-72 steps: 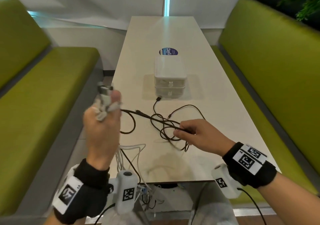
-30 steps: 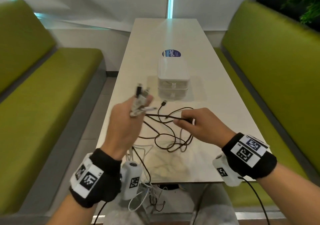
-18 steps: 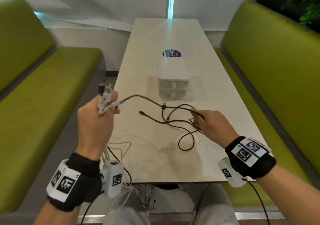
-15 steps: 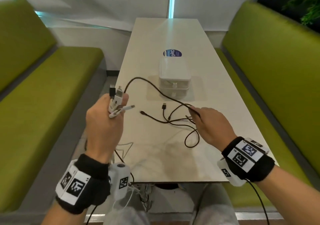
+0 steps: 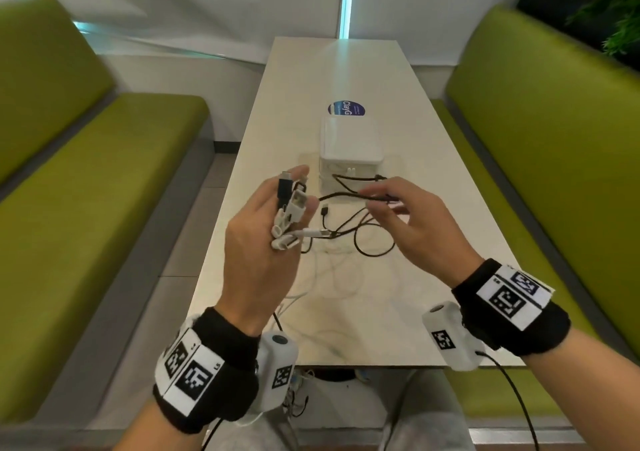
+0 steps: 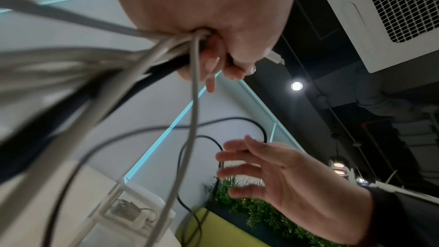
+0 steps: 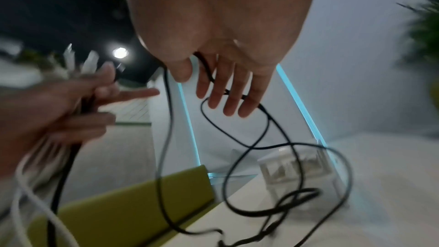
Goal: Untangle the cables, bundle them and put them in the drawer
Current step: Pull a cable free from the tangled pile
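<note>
My left hand (image 5: 294, 201) is raised over the table and grips a bunch of cable ends (image 5: 292, 206), white and black plugs sticking up past the fingers. White cables (image 6: 194, 100) and a thick black one hang down from its fist (image 6: 213, 63). My right hand (image 5: 381, 201) is lifted close beside it, pinching a thin black cable (image 5: 346, 193) under the thumb, the fingers (image 7: 228, 100) nearly straight. That black cable (image 7: 165, 138) droops in loose tangled loops onto the table. The white drawer unit (image 5: 348, 145) stands just behind both hands, its drawers closed.
The long white table (image 5: 346, 329) runs away from me, with a blue round sticker (image 5: 346, 108) behind the drawer unit. Green benches flank it left (image 5: 104, 173) and right (image 5: 536, 138). Thin white cables (image 5: 332, 270) trail over the near table edge.
The left hand has swung right toward the middle. The right hand has risen off the table with the black cable, so both hands are now close together before the drawer unit.
</note>
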A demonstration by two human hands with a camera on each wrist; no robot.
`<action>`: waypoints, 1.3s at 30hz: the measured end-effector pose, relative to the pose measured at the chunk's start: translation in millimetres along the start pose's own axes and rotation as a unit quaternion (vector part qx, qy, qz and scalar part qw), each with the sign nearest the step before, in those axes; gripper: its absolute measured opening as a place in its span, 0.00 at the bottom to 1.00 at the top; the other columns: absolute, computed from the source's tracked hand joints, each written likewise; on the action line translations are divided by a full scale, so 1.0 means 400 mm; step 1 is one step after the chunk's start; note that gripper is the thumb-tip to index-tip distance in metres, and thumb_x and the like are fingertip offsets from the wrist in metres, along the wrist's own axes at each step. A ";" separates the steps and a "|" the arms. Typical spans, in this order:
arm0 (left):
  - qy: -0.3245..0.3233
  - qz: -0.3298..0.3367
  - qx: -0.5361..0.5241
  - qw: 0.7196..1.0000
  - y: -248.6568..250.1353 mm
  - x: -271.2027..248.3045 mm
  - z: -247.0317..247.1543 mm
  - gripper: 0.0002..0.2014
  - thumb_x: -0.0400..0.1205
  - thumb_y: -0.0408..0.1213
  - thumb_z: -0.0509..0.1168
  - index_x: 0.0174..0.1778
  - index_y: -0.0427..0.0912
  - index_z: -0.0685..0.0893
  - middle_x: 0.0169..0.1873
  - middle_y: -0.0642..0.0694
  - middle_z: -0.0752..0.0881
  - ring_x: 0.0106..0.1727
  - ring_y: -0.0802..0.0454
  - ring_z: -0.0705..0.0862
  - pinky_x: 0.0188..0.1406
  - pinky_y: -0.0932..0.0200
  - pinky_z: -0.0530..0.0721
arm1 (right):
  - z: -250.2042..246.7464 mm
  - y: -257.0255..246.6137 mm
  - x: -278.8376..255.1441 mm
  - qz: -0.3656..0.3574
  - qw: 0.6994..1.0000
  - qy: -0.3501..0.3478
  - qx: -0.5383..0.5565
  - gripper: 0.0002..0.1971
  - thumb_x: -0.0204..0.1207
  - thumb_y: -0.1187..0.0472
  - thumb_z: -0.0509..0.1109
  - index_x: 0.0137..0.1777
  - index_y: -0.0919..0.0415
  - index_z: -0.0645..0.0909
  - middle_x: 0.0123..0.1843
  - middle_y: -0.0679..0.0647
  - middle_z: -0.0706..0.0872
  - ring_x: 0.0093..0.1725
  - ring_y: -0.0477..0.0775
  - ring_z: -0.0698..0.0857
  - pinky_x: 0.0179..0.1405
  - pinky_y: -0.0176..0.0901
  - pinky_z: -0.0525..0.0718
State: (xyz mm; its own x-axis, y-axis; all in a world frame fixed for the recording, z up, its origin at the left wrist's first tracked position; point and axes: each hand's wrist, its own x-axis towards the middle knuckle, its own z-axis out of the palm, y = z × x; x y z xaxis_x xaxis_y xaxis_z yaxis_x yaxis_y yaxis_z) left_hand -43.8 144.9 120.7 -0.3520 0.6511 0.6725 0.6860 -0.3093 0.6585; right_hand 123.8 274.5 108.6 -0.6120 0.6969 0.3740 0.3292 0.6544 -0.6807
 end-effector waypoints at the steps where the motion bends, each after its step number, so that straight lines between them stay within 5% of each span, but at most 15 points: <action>1: -0.007 0.012 -0.005 1.000 0.007 0.002 0.006 0.21 0.87 0.53 0.54 0.52 0.40 0.86 0.64 0.51 0.83 0.51 0.59 0.86 0.46 0.65 0.86 | 0.000 0.000 -0.001 -0.054 0.997 -0.008 -0.050 0.11 0.84 0.56 0.64 0.60 0.54 0.85 0.57 0.46 0.87 0.57 0.45 0.83 0.56 0.38 0.82; 4: -0.070 0.047 0.015 0.996 0.013 0.014 0.024 0.19 0.86 0.47 0.59 0.57 0.34 0.85 0.70 0.48 0.81 0.52 0.58 0.87 0.50 0.64 0.86 | -0.002 -0.021 0.005 -0.142 0.974 -0.047 -0.172 0.18 0.83 0.54 0.55 0.61 0.57 0.84 0.58 0.50 0.86 0.60 0.52 0.80 0.56 0.41 0.79; 8: -0.175 0.048 0.100 0.978 0.016 0.024 0.051 0.04 0.82 0.37 0.69 0.51 0.44 0.87 0.56 0.54 0.84 0.41 0.58 0.85 0.39 0.58 0.85 | 0.001 -0.056 0.003 -0.105 0.970 -0.041 -0.214 0.14 0.78 0.60 0.57 0.54 0.58 0.83 0.52 0.51 0.87 0.52 0.55 0.81 0.45 0.53 0.83; 12: -0.185 -0.039 0.108 0.976 0.026 0.040 0.047 0.16 0.82 0.45 0.62 0.26 0.59 0.71 0.25 0.58 0.75 0.25 0.59 0.73 0.26 0.70 0.64 | 0.030 -0.061 -0.008 -0.058 0.979 -0.025 -0.191 0.09 0.76 0.62 0.59 0.40 0.46 0.73 0.36 0.35 0.73 0.38 0.48 0.71 0.33 0.45 0.73; 15: -0.255 -0.122 -0.013 0.959 0.037 0.027 0.056 0.18 0.82 0.43 0.64 0.26 0.67 0.80 0.26 0.61 0.83 0.30 0.64 0.80 0.30 0.70 0.72 | 0.036 -0.049 0.002 -0.051 0.976 -0.046 -0.206 0.05 0.72 0.62 0.69 0.47 0.53 0.79 0.43 0.48 0.83 0.42 0.56 0.81 0.37 0.54 0.83; 17: -0.282 -0.120 -0.056 0.950 0.045 0.014 0.058 0.21 0.83 0.37 0.63 0.30 0.69 0.81 0.30 0.62 0.84 0.32 0.63 0.80 0.33 0.70 0.74 | 0.036 -0.045 0.002 -0.066 0.980 -0.022 -0.185 0.09 0.69 0.59 0.75 0.49 0.55 0.82 0.44 0.50 0.85 0.42 0.56 0.83 0.39 0.55 0.85; 20: -0.205 -0.111 -0.100 0.967 0.034 0.010 0.040 0.17 0.84 0.37 0.64 0.34 0.65 0.84 0.29 0.54 0.84 0.29 0.54 0.80 0.26 0.61 0.77 | 0.052 -0.021 0.011 -0.028 0.985 0.045 -0.164 0.06 0.74 0.52 0.74 0.45 0.52 0.81 0.40 0.43 0.78 0.37 0.49 0.78 0.35 0.44 0.78; 23: -0.091 -0.160 -0.171 0.968 0.029 0.020 0.008 0.21 0.87 0.35 0.61 0.27 0.55 0.80 0.21 0.49 0.77 0.20 0.63 0.78 0.20 0.77 0.70 | 0.077 0.044 0.013 0.120 0.971 -0.022 -0.205 0.06 0.77 0.51 0.71 0.50 0.51 0.81 0.39 0.45 0.79 0.40 0.52 0.83 0.39 0.44 0.77; 25: -0.048 -0.186 -0.169 0.967 0.019 0.029 -0.016 0.22 0.87 0.35 0.60 0.25 0.48 0.82 0.27 0.43 0.77 0.19 0.59 0.77 0.29 0.83 0.72 | 0.090 0.083 0.003 0.219 0.967 -0.085 -0.093 0.08 0.77 0.61 0.71 0.54 0.54 0.84 0.35 0.51 0.85 0.36 0.54 0.89 0.37 0.44 0.85; 26: -0.033 -0.189 -0.168 0.967 0.010 0.036 -0.028 0.17 0.86 0.38 0.61 0.31 0.41 0.84 0.26 0.43 0.80 0.19 0.55 0.75 0.43 0.73 0.78 | 0.092 0.095 -0.005 0.248 0.964 -0.091 -0.023 0.09 0.77 0.65 0.70 0.56 0.56 0.85 0.34 0.55 0.86 0.32 0.55 0.90 0.33 0.44 0.87; 27: -0.013 -0.188 -0.164 0.968 -0.002 0.039 -0.042 0.21 0.85 0.43 0.62 0.24 0.53 0.83 0.19 0.47 0.78 0.19 0.55 0.71 0.28 0.75 0.74 | 0.093 0.104 -0.009 0.259 0.962 -0.084 0.019 0.10 0.78 0.67 0.68 0.56 0.57 0.85 0.35 0.58 0.87 0.29 0.57 0.89 0.28 0.42 0.87; 28: 0.005 -0.191 -0.152 0.970 -0.016 0.037 -0.058 0.23 0.84 0.50 0.64 0.21 0.56 0.71 0.19 0.52 0.74 0.21 0.55 0.68 0.20 0.57 0.63 | 0.090 0.112 -0.010 0.259 0.963 -0.071 0.034 0.10 0.80 0.67 0.66 0.57 0.58 0.85 0.37 0.59 0.89 0.28 0.58 0.89 0.26 0.41 0.86; 30: 0.065 -0.214 -0.158 0.962 -0.037 0.037 -0.089 0.19 0.79 0.57 0.66 0.24 0.56 0.75 0.23 0.48 0.69 0.23 0.52 0.65 0.22 0.51 0.59 | 0.076 0.129 -0.006 0.261 0.964 -0.054 0.017 0.10 0.83 0.65 0.63 0.56 0.60 0.86 0.37 0.57 0.90 0.27 0.58 0.88 0.26 0.44 0.88; 33: 0.147 -0.223 -0.201 0.942 -0.042 0.048 -0.125 0.13 0.80 0.55 0.66 0.33 0.54 0.77 0.22 0.58 0.73 0.21 0.63 0.66 0.18 0.62 0.61 | 0.051 0.173 -0.007 0.299 0.952 -0.053 -0.026 0.09 0.84 0.61 0.62 0.51 0.58 0.85 0.33 0.57 0.88 0.24 0.58 0.86 0.22 0.44 0.84; 39: 0.245 -0.199 -0.184 0.931 -0.024 0.074 -0.142 0.18 0.86 0.50 0.60 0.31 0.51 0.69 0.19 0.57 0.71 0.19 0.63 0.63 0.14 0.66 0.59 | 0.055 0.245 -0.032 0.296 0.909 -0.115 -0.271 0.17 0.78 0.64 0.62 0.60 0.51 0.87 0.58 0.57 0.88 0.56 0.61 0.85 0.55 0.46 0.82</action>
State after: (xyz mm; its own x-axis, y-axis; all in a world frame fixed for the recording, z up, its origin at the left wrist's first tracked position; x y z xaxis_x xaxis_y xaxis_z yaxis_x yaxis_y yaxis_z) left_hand -97.1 127.7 153.4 -0.8420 0.3983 0.3640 0.2057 -0.3868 0.8989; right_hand 148.2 323.2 23.3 -0.3267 0.9346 -0.1408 0.9169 0.2773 -0.2869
